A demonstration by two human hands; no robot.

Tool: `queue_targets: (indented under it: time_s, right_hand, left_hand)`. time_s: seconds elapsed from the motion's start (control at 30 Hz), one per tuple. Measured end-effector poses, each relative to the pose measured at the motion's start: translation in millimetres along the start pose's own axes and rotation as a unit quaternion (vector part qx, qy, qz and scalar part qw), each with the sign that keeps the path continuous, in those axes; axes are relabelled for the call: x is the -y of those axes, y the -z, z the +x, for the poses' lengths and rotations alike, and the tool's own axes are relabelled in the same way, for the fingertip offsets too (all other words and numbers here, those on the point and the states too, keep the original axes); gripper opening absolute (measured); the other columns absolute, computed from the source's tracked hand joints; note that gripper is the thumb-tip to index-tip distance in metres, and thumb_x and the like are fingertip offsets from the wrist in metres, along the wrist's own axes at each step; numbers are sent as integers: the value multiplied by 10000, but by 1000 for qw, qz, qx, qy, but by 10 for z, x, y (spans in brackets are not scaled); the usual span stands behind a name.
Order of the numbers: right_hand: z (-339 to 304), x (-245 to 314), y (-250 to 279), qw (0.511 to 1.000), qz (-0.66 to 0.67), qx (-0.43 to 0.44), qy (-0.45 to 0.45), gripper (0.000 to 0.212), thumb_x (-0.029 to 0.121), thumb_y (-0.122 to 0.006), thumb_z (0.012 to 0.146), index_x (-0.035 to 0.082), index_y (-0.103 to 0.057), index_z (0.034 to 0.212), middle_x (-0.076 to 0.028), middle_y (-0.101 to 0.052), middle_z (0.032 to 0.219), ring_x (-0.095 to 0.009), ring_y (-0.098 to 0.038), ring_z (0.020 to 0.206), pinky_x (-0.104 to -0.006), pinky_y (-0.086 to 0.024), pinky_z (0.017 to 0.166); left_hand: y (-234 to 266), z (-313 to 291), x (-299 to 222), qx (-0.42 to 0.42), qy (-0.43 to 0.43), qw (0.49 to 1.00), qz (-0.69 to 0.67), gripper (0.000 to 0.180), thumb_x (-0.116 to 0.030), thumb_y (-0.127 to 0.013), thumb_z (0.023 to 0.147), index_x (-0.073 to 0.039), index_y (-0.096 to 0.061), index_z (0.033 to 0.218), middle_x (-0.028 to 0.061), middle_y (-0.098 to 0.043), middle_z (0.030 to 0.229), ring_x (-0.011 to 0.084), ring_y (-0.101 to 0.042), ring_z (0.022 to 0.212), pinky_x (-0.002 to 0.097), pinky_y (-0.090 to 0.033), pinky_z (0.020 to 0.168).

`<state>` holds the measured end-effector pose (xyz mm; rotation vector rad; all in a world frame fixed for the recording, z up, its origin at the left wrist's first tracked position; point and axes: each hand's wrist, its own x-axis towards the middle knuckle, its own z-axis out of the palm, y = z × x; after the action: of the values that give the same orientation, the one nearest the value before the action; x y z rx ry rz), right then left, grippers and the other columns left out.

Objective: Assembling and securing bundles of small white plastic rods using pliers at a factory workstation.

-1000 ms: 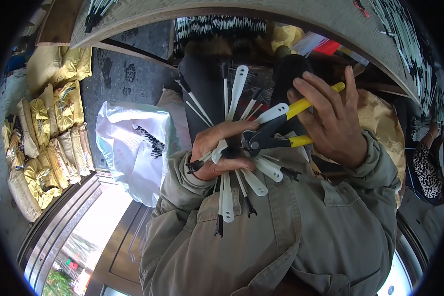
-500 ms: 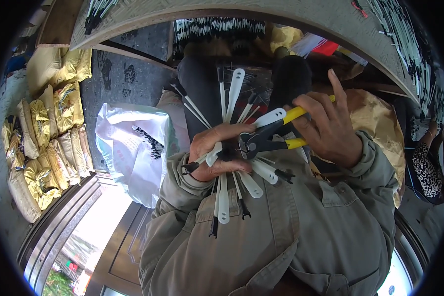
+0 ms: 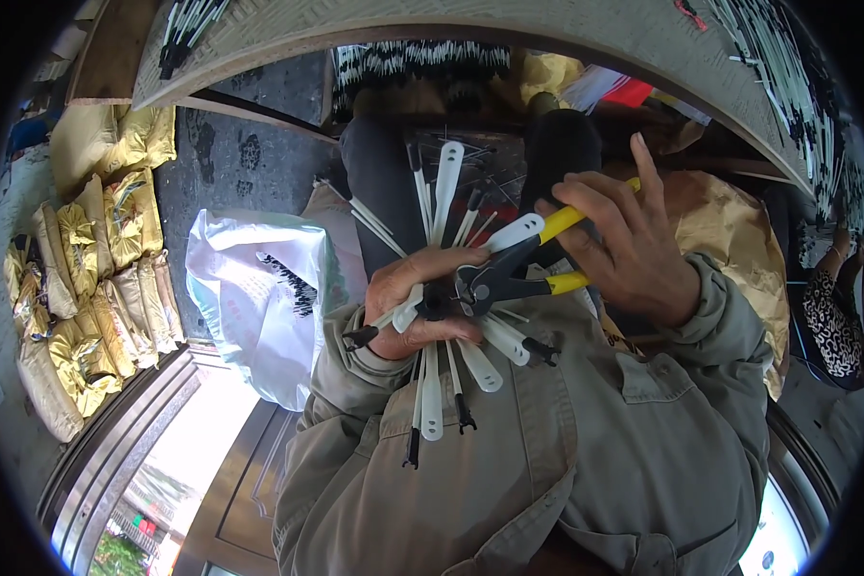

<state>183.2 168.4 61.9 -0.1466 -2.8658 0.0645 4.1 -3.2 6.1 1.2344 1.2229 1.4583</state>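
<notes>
Some room lies between the table edge [image 3: 432, 31] and jacket [image 3: 509, 451], where the left hand [image 3: 389, 286] clasps the spoked bundle [image 3: 436, 302] and the right hand [image 3: 629, 245] grips pliers [image 3: 497, 276] at its dark centre

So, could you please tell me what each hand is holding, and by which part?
The right hand holds the pliers by the yellow handles; the left hand grips the spoked piece around its dark centre.

And you're in a grey-green jacket [image 3: 643, 461] — wrinkled sleeves [image 3: 739, 322] behind your fingers [image 3: 597, 208], flapped chest pockets [image 3: 658, 379] on their body side, a stitched front strip [image 3: 547, 403] between — and beyond those fingers, dark trousers [image 3: 384, 158]!
</notes>
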Motion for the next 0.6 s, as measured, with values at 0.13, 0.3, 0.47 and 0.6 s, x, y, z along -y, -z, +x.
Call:
queue_targets:
  time_s: [0.13,0.3,0.47,0.6]
  right_hand:
    - [-30,-11,8,999,30,39,14,115,115,-601,760,38,-591,844,-87,-492,974,-231,-549,914,-564,-306,980]
    - [-9,-25,-7,998,46,26,32,136,92,-598,720,20,-561,830,-124,-482,967,-259,-546,874,-483,-424,868]
    - [-107,-33,-211,994,100,30,35,189,115,-635,685,3,-556,814,-153,-484,958,-258,-529,785,-366,-437,666]
    - [-122,21,-426,987,159,-8,34,223,122,-658,662,-5,-558,814,-148,-494,937,-254,-531,759,-334,-447,647]
  left_hand:
    - [-9,4,4,-21,-14,1000,2,623,-309,-797,585,-13,-561,1079,126,-625,1049,221,-629,873,289,-476,747]
    - [-24,-6,20,-29,-14,999,15,614,-317,-794,593,-15,-564,1075,124,-628,1035,213,-627,858,283,-474,736]
    - [-67,-16,72,-72,-10,997,15,597,-324,-786,613,-18,-564,1076,121,-628,1010,214,-623,852,286,-474,741]
    - [-74,-29,65,-81,-16,995,49,595,-330,-784,619,-23,-564,1079,121,-628,1011,215,-622,847,290,-473,746]
